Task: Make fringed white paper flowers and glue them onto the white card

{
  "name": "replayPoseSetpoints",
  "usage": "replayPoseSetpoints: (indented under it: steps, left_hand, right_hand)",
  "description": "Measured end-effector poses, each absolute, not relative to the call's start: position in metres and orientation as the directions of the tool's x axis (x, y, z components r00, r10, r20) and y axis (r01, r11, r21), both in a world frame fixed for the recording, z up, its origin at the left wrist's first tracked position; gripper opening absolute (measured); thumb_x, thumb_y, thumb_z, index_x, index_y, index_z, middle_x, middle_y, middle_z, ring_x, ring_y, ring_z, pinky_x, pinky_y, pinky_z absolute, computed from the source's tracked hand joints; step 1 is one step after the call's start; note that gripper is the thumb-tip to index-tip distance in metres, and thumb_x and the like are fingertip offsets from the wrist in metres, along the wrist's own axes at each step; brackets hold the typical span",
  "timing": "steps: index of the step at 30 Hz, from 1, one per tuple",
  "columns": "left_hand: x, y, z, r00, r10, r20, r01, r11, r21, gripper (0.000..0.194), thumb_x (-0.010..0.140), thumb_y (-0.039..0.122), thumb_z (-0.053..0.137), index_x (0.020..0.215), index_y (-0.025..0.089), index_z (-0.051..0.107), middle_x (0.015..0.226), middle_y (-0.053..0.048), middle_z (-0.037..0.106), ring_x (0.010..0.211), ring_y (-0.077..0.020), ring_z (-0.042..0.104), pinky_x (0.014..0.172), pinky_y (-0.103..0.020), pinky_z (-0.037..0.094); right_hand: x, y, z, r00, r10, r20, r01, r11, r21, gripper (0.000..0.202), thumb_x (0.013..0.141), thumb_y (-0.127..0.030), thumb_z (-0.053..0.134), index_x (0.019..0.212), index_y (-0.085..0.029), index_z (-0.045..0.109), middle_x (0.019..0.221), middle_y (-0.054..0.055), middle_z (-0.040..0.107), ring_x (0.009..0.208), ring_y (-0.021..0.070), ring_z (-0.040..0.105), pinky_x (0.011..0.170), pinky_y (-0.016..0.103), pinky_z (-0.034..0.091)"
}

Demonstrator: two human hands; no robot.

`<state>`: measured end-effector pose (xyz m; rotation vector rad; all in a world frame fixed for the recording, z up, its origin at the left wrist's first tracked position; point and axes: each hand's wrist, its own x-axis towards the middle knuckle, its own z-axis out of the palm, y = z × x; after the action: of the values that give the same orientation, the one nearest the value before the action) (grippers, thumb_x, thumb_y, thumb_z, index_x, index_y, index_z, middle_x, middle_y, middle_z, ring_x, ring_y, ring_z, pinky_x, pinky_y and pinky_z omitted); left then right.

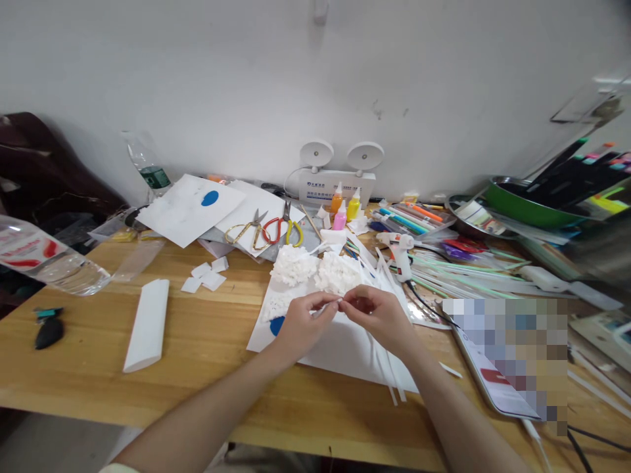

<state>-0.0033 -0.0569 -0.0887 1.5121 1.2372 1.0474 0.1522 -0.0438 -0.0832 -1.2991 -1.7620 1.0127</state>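
Note:
Above a white paper sheet [345,361], my left hand [308,322] and my right hand [375,315] meet at the fingertips. Both are closed in a pinch around a small white piece [340,300], mostly covered by the fingers and too small to identify. Just beyond the hands are fluffy white crumpled clusters [294,265], one partly behind my left hand. A blue round patch [277,325] shows beside my left wrist. Thin white strips [389,374] stick out under my right hand.
A glue gun [397,253] stands right of the clusters, its cord running to a propped tablet [493,374]. Scissors [249,230], pliers [283,226] and small paint bottles [340,213] lie behind. Left are a white paper roll [146,325], paper squares [204,276] and a water bottle [54,256].

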Motion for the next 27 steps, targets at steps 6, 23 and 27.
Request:
replayPoseSetpoints:
  steps: [6,23,27]
  left_hand:
    - [-0.004,-0.056,-0.091,0.151,0.986,0.066,0.222,-0.098,0.97,0.02,0.077,0.028,0.052,0.084,0.019,0.067,0.085,-0.003,0.069,0.081,-0.0166,0.062,0.074,-0.026,0.048]
    - [-0.005,-0.057,-0.088,0.126,0.989,0.072,0.128,-0.088,0.988,0.023,0.078,0.03,0.052,0.092,0.017,0.066,0.097,-0.006,0.068,0.091,-0.0187,0.06,0.081,-0.029,0.046]
    - [-0.005,-0.055,-0.089,0.092,0.989,0.112,0.181,-0.127,0.975,0.02,0.077,0.029,0.053,0.087,0.017,0.065,0.091,-0.005,0.068,0.087,-0.0172,0.06,0.078,-0.027,0.046]
  right_hand:
    - [0.152,-0.043,-0.086,-0.24,0.968,0.07,0.378,0.159,-0.912,0.022,0.074,-0.039,0.057,0.073,-0.017,0.059,0.06,0.003,0.06,0.05,0.0121,0.05,0.045,0.024,0.039]
    - [0.131,-0.053,-0.099,-0.016,0.865,0.501,0.397,0.465,-0.791,0.006,0.078,-0.022,0.056,0.077,-0.019,0.061,0.076,0.003,0.054,0.057,0.0105,0.05,0.053,0.025,0.044]
    - [0.132,-0.051,-0.098,-0.04,0.911,0.411,0.283,0.405,-0.87,0.006,0.078,-0.024,0.057,0.074,-0.019,0.057,0.074,0.001,0.053,0.059,0.0103,0.05,0.052,0.023,0.043]
